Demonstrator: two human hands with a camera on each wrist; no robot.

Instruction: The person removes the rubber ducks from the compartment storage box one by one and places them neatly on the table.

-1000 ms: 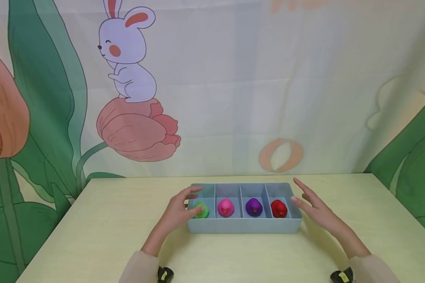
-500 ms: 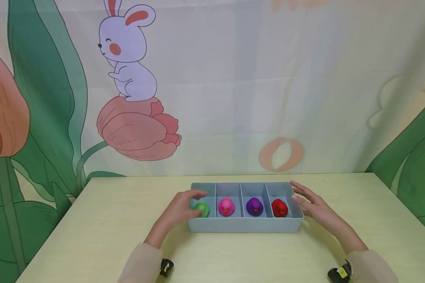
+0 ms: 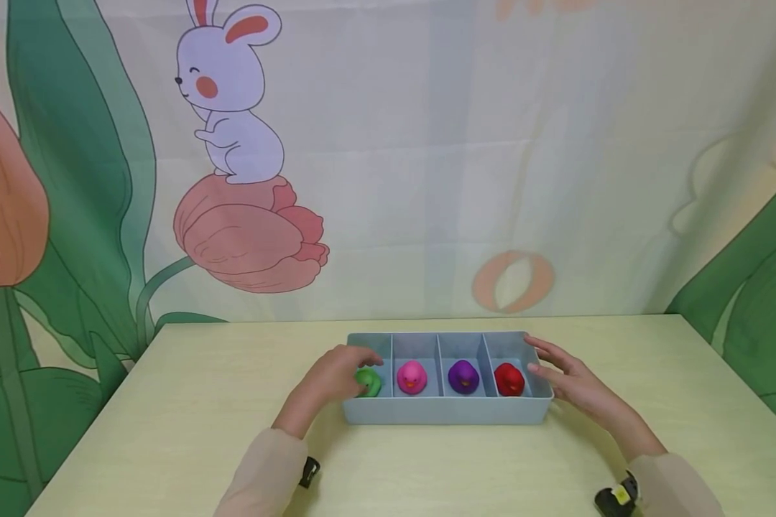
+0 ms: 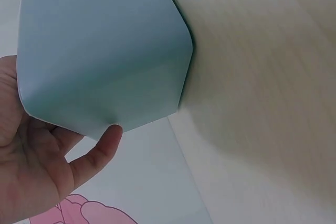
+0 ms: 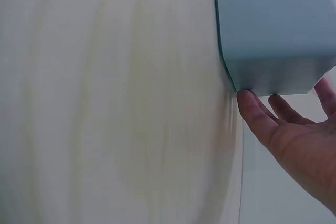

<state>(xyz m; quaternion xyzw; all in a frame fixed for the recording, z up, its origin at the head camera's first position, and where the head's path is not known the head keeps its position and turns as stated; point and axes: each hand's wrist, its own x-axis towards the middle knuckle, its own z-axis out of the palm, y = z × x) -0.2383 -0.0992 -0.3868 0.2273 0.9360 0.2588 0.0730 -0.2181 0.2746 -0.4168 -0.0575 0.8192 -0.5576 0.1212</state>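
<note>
A grey-blue box (image 3: 446, 411) with side-by-side compartments stands on the table. From left to right it holds a green toy duck (image 3: 370, 382), a pink duck (image 3: 412, 378), a purple duck (image 3: 463, 378) and a red duck (image 3: 509, 380). My left hand (image 3: 336, 375) reaches over the left end, thumb at the green duck and bent fingers above it. In the left wrist view, one finger (image 4: 100, 153) of it touches the outer wall. My right hand (image 3: 575, 378) is at the right end, fingers extended along the rim; its fingertips (image 5: 247, 98) meet the box's end wall.
The box rests on a pale wooden table (image 3: 200, 402), with bare wood in front of it and to both sides. A printed curtain (image 3: 394, 179) with a rabbit and tulips hangs right behind the table's back edge.
My left hand has moved right and further over the green duck's compartment. The right hand has shifted slightly left, onto the box's right end. The ducks stay in their compartments.
</note>
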